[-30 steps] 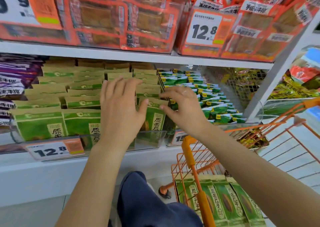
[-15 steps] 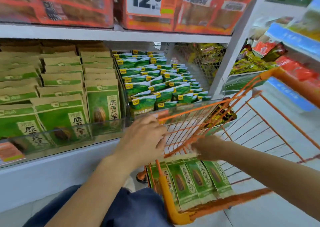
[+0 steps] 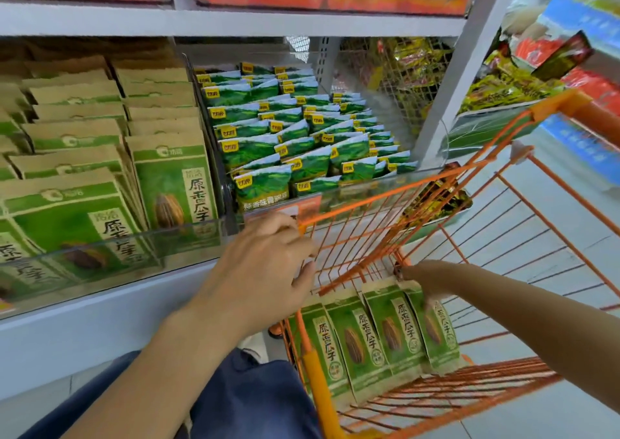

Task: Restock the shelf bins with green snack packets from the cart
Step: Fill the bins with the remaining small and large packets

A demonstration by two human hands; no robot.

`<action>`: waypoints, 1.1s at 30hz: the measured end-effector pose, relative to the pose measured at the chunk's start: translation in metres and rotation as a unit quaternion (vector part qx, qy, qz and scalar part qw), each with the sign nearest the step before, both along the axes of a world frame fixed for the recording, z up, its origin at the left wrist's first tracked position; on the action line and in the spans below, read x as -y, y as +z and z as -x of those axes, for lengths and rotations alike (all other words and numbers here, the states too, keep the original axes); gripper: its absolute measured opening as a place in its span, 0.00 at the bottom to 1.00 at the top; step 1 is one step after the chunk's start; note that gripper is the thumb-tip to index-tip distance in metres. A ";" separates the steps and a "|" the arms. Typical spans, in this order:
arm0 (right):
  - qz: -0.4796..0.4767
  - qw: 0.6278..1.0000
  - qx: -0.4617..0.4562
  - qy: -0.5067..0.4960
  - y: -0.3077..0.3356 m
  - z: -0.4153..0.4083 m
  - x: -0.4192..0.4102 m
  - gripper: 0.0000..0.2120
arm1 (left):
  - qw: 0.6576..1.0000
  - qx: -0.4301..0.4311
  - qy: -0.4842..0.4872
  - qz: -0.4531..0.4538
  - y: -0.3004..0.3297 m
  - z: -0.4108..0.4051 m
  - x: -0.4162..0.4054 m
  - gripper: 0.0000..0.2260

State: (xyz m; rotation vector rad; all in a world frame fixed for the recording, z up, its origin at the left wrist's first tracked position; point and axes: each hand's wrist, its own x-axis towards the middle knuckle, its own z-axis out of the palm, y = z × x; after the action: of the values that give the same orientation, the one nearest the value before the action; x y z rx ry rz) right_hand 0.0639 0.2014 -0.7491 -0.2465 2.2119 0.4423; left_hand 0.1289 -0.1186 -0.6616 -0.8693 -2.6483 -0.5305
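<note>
From the head view, my left hand (image 3: 268, 271) sits at about six o'clock from the shelf bin (image 3: 110, 254), its fingers curled loosely by the top wire of the orange cart (image 3: 385, 204); they seem to touch the wire, though I cannot tell whether they truly grip it. My right hand (image 3: 424, 281) reaches down into the cart at four o'clock from the left one, resting on the tops of the green packets (image 3: 372, 331) that stand in a row there. Its fingers are hidden behind my wrist and the packets, so I cannot tell whether they hold one yet.

The bin at nine o'clock is well filled: rows of the same green packets stand upright behind its clear front wall, right up to the front. The bin of small green bags (image 3: 288, 143) at twelve o'clock also looks full.

I judge the restocking well along but not finished. Four or so packets remain in the cart, at five o'clock in the frame, and each must go up into the bin. Room there looks tight, so the last ones may need squeezing in.
</note>
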 end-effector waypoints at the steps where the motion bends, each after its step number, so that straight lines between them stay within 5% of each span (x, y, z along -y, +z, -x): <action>1: -0.011 1.000 -0.008 0.027 0.011 0.001 0.001 0.34 | 1.000 -0.002 -0.003 0.001 0.000 0.000 0.000 0.10; 4: 0.029 0.997 -0.053 0.045 0.048 0.005 0.009 0.21 | 1.000 0.005 -0.003 -0.006 0.000 0.000 0.001 0.13; 7: 0.179 0.980 -0.086 0.011 0.101 0.007 0.022 0.08 | 1.000 0.010 0.001 -0.024 0.000 0.001 0.003 0.14; 12: 0.528 0.838 -0.084 -0.109 0.195 -0.011 0.068 0.05 | 0.971 0.134 0.048 -0.194 0.020 -0.001 0.009 0.12; 14: 0.587 0.795 -0.078 -0.128 0.213 -0.018 0.094 0.07 | 0.919 0.233 0.033 -0.316 0.036 -0.005 0.013 0.10; 16: 0.618 0.769 -0.115 -0.119 0.221 -0.021 0.122 0.10 | 0.811 0.366 -0.018 -0.456 0.052 -0.010 0.018 0.13; 18: 0.642 0.742 -0.175 -0.086 0.228 -0.023 0.153 0.12 | 0.769 0.371 -0.022 -0.521 0.064 -0.012 0.027 0.13; 21: 0.682 0.671 -0.291 -0.010 0.239 -0.029 0.193 0.06 | 0.804 0.227 0.051 -0.547 0.080 -0.013 0.050 0.13; 26: 0.651 0.584 -0.449 0.182 0.231 -0.026 0.245 0.08 | 0.891 -0.003 0.174 -0.420 0.086 -0.015 0.094 0.12; 30: 0.626 0.609 -0.455 0.173 0.207 -0.009 0.267 0.09 | 0.933 -0.075 0.302 -0.180 0.075 -0.006 0.113 0.18; 33: 0.508 0.709 -0.450 0.194 0.181 0.003 0.276 0.10 | 0.940 -0.055 0.311 -0.130 0.068 -0.002 0.120 0.17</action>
State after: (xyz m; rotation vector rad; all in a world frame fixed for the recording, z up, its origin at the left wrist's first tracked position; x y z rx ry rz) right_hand 0.0606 -0.0741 -0.5677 -1.3414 3.1642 -0.7045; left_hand 0.1305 -0.2390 -0.5937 0.0304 -2.4780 -0.6134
